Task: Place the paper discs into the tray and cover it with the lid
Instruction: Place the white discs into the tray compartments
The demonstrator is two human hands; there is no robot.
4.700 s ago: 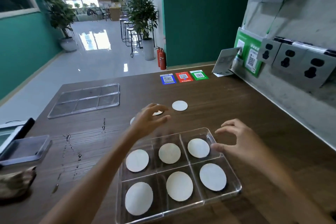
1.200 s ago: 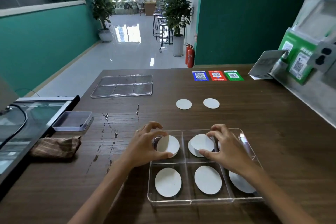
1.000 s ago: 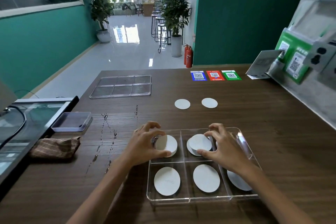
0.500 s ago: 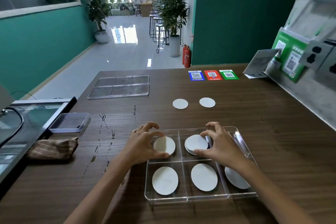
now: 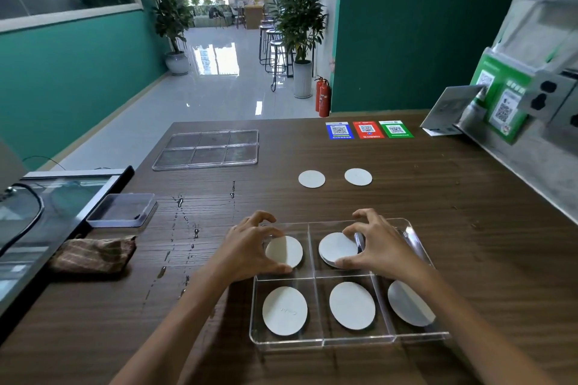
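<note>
I see the dark wooden surface point(image 5: 406, 212) filling most of the view, with a grey wall along its right edge. Near me sits the clear tray point(image 5: 350, 342), split into six compartments in two rows. Far off to the left, well apart from the tray, the clear lid point(image 5: 208, 150) lies flat on the surface. A folded brown cloth point(image 5: 90, 255) rests at the left edge, with a small clear box point(image 5: 123, 209) just beyond it. Three coloured code stickers point(image 5: 367, 130) lie at the far side.

My left hand point(image 5: 247, 250) has its fingers curled round a paper disc point(image 5: 286, 250) at the far-left compartment, pinching it by its edges. My right hand point(image 5: 383, 248) pinches another disc point(image 5: 336, 248) over the far-middle compartment, where a second disc edge shows just beneath it. The far-right compartment is hidden behind my right hand, so I cannot tell its contents. The three near compartments each hold one disc point(image 5: 284, 311). Two loose discs point(image 5: 311, 179) lie side by side on the surface beyond the tray.
</note>
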